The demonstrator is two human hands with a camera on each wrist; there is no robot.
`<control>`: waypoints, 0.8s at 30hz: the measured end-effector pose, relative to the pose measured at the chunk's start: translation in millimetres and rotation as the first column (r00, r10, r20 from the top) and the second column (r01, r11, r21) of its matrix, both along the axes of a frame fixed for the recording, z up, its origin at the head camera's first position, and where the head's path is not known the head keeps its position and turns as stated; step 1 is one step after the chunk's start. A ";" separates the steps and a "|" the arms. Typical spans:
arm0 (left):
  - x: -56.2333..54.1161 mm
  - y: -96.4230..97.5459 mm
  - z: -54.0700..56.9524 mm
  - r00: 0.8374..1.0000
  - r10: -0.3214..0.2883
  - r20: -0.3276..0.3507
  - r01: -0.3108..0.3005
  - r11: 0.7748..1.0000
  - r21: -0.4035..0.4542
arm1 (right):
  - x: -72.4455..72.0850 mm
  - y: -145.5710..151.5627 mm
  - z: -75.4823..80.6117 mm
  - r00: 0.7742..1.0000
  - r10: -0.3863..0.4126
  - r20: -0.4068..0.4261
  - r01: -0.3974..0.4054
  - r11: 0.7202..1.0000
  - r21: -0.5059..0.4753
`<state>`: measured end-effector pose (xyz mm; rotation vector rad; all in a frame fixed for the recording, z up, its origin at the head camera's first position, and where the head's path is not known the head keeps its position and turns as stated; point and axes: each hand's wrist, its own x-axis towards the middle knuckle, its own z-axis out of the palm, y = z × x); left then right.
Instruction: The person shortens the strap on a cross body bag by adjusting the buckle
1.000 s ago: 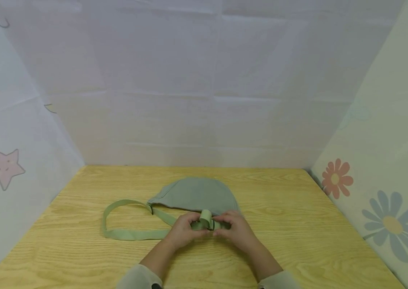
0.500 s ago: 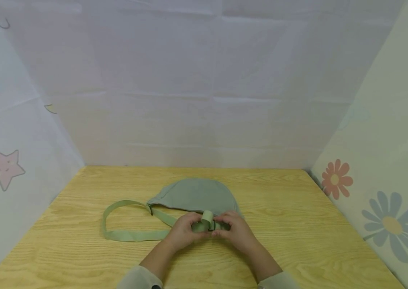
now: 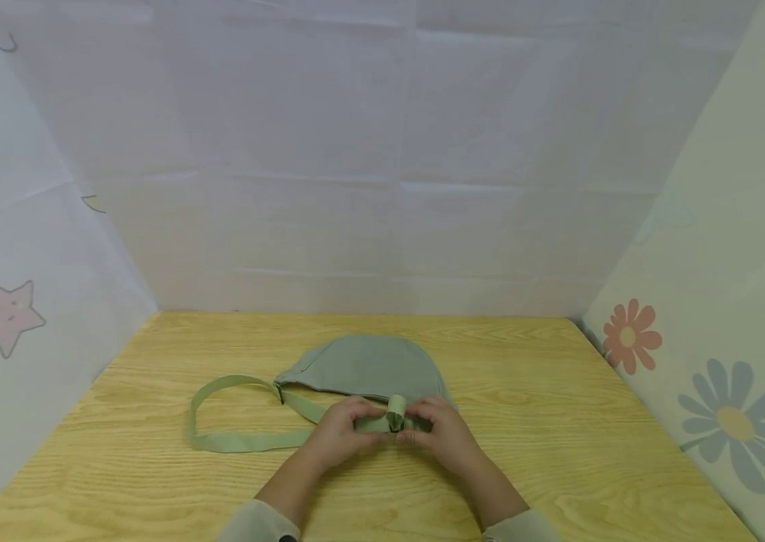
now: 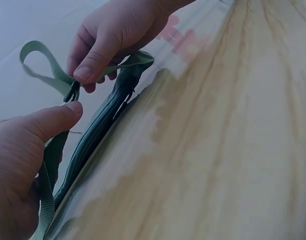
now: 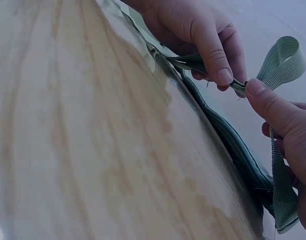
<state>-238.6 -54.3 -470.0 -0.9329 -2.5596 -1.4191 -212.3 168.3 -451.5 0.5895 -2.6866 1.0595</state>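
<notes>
A grey-green crescent-shaped bag lies on the table, its zipped edge towards me. My left hand pinches the light green webbing strap between thumb and fingers. Close on its right, my right hand pinches the same strap beside a small dark strap slider. Between the hands a short loop of strap stands up; the right wrist view also shows this raised loop. Fingers and webbing partly hide the slider.
The strap's long slack part curves out on the wooden table to the left of the bag. A dark ring joins strap and bag at the left tip. Printed cloth walls stand behind and at both sides.
The raised loop has shifted slightly right, up against the right fingers, and now covers more of the slider. My left hand has edged left with the strap. The bag stays put.
</notes>
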 end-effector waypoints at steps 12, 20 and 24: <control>-0.2 -20.9 -0.5 0.999 0.034 0.022 -0.034 0.999 -0.023 | 0.0 1.0 -1.4 0.999 -0.033 0.021 0.033 0.999 0.015; 1.5 -31.0 2.2 0.998 0.058 0.003 -0.058 0.997 -0.044 | -0.2 0.6 -0.6 0.998 -0.038 0.049 0.038 0.999 -0.003; 2.1 -33.1 3.6 0.998 0.055 -0.004 -0.055 0.997 -0.046 | -0.2 0.4 0.4 0.998 -0.031 0.051 0.032 0.999 -0.006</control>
